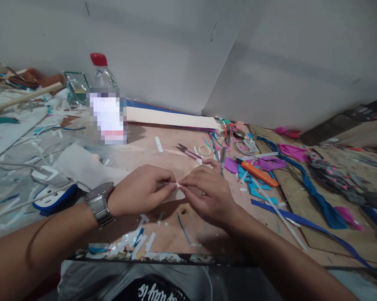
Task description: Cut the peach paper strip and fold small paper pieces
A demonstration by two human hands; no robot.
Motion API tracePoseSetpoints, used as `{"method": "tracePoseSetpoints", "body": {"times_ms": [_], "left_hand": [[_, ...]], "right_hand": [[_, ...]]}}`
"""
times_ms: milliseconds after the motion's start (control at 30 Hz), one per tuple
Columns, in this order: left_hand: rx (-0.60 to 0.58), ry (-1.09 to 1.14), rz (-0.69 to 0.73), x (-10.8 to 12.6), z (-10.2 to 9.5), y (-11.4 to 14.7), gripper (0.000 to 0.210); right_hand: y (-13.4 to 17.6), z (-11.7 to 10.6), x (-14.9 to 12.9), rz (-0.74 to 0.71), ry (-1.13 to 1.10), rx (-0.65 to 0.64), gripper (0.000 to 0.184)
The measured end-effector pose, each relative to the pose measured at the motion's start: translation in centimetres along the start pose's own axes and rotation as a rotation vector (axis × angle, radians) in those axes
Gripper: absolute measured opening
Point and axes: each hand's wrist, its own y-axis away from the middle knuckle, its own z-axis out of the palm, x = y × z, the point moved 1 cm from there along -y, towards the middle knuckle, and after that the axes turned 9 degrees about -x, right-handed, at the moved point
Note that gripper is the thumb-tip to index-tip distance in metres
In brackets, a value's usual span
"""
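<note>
My left hand, with a metal watch on its wrist, is closed in a pinch. Its fingertips meet those of my right hand, which pinches too. Between them shows a small whitish piece; its kind is too small to make out, and the fingers cover most of it. Just beyond my right hand lies a pair of small scissors with dark blades. White paper scraps are scattered on the table below my left hand, and a thin blue strip lies nearer the front edge.
An orange utility knife and tape rolls lie to the right, near a blue ribbon. At the left sits a power strip with cables. A red-capped bottle stands behind a bright, blurred-out phone-like screen.
</note>
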Motion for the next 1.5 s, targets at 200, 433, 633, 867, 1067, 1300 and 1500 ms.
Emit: {"method": "tracePoseSetpoints", "body": {"times_ms": [200, 433, 633, 867, 1067, 1300, 1500], "left_hand": [[0.036, 0.035, 0.013, -0.2, 0.3, 0.0, 0.020], [0.044, 0.021, -0.005, -0.2, 0.5, -0.1, 0.022], [0.044, -0.079, -0.013, -0.2, 0.7, -0.1, 0.027], [0.106, -0.304, 0.062, -0.3, 1.1, -0.2, 0.032], [0.160, -0.427, 0.142, -0.4, 1.4, -0.3, 0.032], [0.143, -0.389, 0.147, -0.4, 1.5, -0.2, 0.035], [0.117, -0.379, 0.106, -0.7, 1.3, -0.3, 0.033]], "right_hand": [[0.0, 0.1, 0.1, 0.014, 0.005, -0.016, 0.007], [0.0, 0.1, 0.1, 0.024, 0.022, -0.038, 0.004], [0.0, 0.1, 0.0, 0.073, 0.008, -0.088, 0.008], [0.0, 0.0, 0.1, 0.106, -0.059, -0.083, 0.006], [-0.2, 0.1, -0.1, 0.138, -0.094, -0.143, 0.006], [-0.3, 0.2, -0.5, 0.182, -0.089, -0.251, 0.012], [-0.1, 0.1, -0.1, 0.166, -0.101, -0.186, 0.006]]}}
